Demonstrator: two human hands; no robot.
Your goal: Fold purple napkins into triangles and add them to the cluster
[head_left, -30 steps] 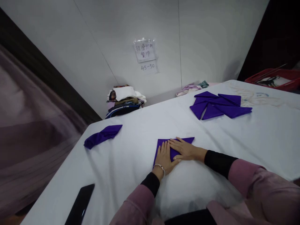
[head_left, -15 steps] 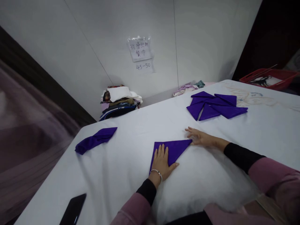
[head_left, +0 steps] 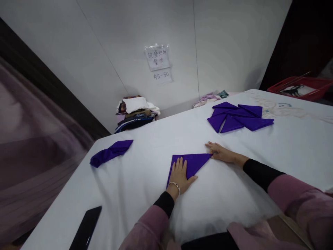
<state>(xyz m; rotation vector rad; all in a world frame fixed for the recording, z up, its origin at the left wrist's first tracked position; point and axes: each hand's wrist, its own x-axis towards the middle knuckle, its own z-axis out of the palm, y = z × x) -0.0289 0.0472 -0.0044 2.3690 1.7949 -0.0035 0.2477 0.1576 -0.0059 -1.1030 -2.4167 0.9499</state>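
A purple cloth napkin (head_left: pixel 196 162), folded into a triangle, lies flat on the white-covered table (head_left: pixel 153 149). My left hand (head_left: pixel 180 177) rests palm down on its left part, fingers stretched out and a bracelet at the wrist. At the napkin's right tip, the thumb and index finger of my right hand (head_left: pixel 221 152) close on the corner, while the other fingers reach out to the left. The napkin's lower left end is partly covered by my left hand and wrist.
A group of folded purple napkins (head_left: pixel 239 118) lies at the back right. Another purple cloth (head_left: pixel 111 152), loosely bunched, is at the left, with a black phone-like slab (head_left: pixel 87 227) nearer me. Beyond the table are a clothes pile (head_left: pixel 137 114) and a red basket (head_left: pixel 312 92).
My view has shifted slightly. The fingers of my right hand have drawn in closer at the napkin's right tip; my left hand stays flat on the cloth.
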